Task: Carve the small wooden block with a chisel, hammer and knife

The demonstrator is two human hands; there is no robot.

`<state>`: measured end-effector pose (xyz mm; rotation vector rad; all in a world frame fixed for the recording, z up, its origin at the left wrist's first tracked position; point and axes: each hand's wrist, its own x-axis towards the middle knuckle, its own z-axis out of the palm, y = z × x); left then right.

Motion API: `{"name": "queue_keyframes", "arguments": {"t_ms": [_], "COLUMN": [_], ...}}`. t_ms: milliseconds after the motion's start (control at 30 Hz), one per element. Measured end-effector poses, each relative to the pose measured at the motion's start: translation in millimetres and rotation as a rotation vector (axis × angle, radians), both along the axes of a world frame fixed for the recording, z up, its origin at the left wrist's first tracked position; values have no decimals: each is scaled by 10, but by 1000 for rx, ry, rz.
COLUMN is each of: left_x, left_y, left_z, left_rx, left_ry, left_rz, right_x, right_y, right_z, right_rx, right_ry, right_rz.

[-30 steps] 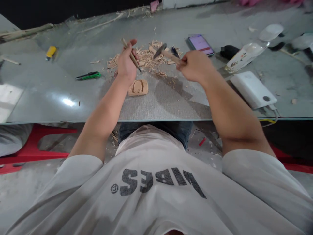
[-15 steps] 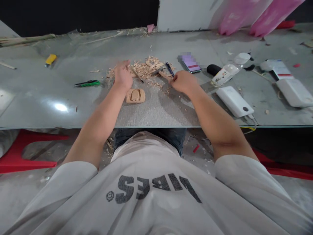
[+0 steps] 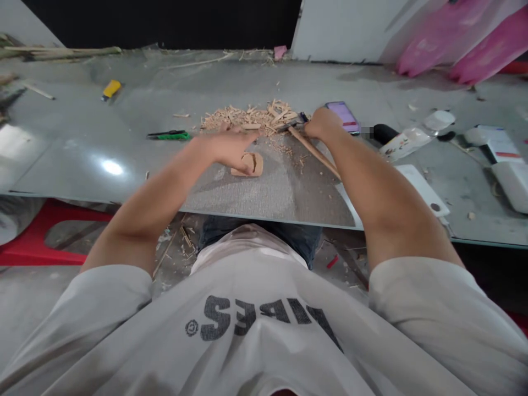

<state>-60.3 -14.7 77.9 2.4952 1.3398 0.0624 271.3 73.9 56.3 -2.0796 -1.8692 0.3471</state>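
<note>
Left hand [image 3: 231, 147]: fingers spread, partly over the block [image 3: 258, 164], which lies toward the front edge of the bench [image 3: 136, 107]. Right hand [image 3: 322, 123]: at the pen [image 3: 303, 117], beside the hammer [image 3: 313, 150]; grip cannot be determined.

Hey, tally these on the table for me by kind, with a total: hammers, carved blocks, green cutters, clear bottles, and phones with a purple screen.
Hammer: 1
Carved block: 1
Green cutter: 1
Clear bottle: 1
Purple-screen phone: 1
Total: 5
</note>
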Motion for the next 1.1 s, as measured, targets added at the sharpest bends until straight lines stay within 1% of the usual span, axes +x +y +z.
{"name": "queue_keyframes", "arguments": {"t_ms": [67,100,233,333,400,467,533,567,633,700,767,833,933,1000,1100], "left_x": [78,113,175,155,137,127,127,130,137,144,146,140,119,112,130], "left_y": [-93,-108,-79,-91,-114,-126,-122,-118,-109,-94,-55,14,140,198,218], "left_z": [17,3,-156,-294,-372,-438,-484,-498,-511,-528,-579,-671,-822,-878,-882], "left_rx": [-80,-96,-52,12,54,74,84,89,84,61,26,-4,-1,37,114], "left_ry": [83,80,-64,-197,-305,-432,-522,-553,-597,-660,-748,-851,-946,-931,-882], "left_rz": [10,17,-3,-41,-74,-94,-81,-62,-21,31,96,142,135,102,42], "right_x": [-14,-1,176,390,520,606,636,634,605,553,477,372,180,75,4], "right_y": [-13,-23,-65,-124,-202,-316,-448,-510,-610,-670,-705,-748,-863,-963,-1111], "right_z": [18,30,109,199,259,302,315,308,266,201,128,66,28,54,148], "right_rx": [-23,-19,33,150,231,263,257,250,230,218,229,247,233,187,112], "right_ry": [-70,-87,-95,-34,81,292,516,598,694,790,868,803,581,458,259], "right_rz": [-30,-26,-19,-26,-3,45,103,126,174,248,329,399,437,436,448]}}
